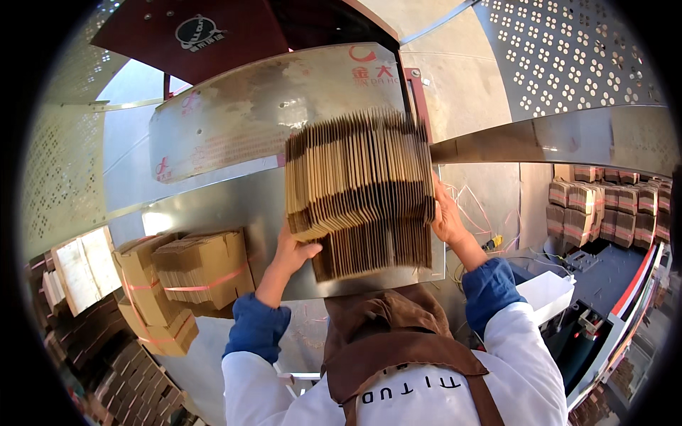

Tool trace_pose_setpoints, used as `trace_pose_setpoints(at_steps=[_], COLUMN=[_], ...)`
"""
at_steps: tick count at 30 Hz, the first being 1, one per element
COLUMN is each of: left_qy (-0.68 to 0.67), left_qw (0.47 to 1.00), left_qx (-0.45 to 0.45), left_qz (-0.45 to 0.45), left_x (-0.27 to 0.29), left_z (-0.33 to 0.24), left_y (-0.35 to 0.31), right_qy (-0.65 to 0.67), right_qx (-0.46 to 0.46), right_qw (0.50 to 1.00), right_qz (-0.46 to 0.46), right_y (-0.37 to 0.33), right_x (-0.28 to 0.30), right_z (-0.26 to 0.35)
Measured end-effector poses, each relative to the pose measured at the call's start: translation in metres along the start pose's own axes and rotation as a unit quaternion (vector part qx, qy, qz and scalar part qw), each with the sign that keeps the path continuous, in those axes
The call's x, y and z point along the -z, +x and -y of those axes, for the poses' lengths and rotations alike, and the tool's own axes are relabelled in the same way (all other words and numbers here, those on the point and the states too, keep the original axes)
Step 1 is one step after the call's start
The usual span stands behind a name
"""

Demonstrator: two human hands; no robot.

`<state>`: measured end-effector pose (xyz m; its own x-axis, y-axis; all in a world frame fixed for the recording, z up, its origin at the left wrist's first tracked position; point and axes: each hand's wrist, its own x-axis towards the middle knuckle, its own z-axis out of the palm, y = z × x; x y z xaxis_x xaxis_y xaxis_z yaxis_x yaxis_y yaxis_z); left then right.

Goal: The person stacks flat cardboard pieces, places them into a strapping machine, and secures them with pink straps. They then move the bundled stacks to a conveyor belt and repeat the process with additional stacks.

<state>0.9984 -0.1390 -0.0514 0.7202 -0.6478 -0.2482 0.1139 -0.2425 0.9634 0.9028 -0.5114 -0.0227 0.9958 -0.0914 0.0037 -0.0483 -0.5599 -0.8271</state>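
A thick stack of flattened brown cardboard boxes (362,184) stands on edge over the metal worktable (263,206), its many sheets running side by side. My left hand (290,254) presses on the stack's left end near the lower corner, its thumb toward the near face. At the right end, my right hand (447,213) lies along the side, its fingers partly hidden by the cardboard. Both hands squeeze the stack between them. The stack shows no strap around it.
Strapped cardboard bundles (202,273) sit to the left, beside the worktable. At the right, more bundles (604,209) are piled behind a dark machine top (604,284) and a white tray (548,295). A metal plate (234,121) and red machine housing (192,32) rise ahead.
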Motion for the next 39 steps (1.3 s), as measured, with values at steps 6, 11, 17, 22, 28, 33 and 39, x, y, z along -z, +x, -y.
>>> trace_pose_setpoints(at_steps=[6,11,17,22,28,33,39], left_qy=[0.299,0.135,0.141,0.145,0.165,0.107,0.185], left_qw=[0.949,0.972,0.968,0.966,0.960,0.966,0.957], left_qx=[-0.042,0.031,0.014,0.018,-0.016,-0.012,-0.039], left_qz=[-0.092,-0.190,-0.205,-0.212,-0.226,-0.237,-0.221], left_x=[-0.028,-0.063,-0.071,-0.072,-0.077,-0.075,-0.072], left_z=[0.008,0.008,0.032,0.027,0.005,0.004,0.009], left_y=[0.027,0.017,0.015,0.014,0.021,0.021,0.023], right_qy=[0.136,0.170,0.028,0.050,-0.075,-0.109,-0.102], right_qx=[-0.193,-0.180,-0.237,-0.328,-0.271,-0.275,-0.263], right_qw=[0.971,0.967,0.968,0.943,0.958,0.952,0.956], right_qz=[0.037,-0.063,-0.074,-0.001,-0.056,-0.083,-0.077], right_y=[-0.037,-0.067,-0.079,-0.060,-0.061,-0.066,-0.067], right_x=[-0.027,-0.050,-0.065,-0.049,-0.064,-0.075,-0.072], right_z=[-0.051,-0.026,0.009,0.029,0.038,0.026,0.016])
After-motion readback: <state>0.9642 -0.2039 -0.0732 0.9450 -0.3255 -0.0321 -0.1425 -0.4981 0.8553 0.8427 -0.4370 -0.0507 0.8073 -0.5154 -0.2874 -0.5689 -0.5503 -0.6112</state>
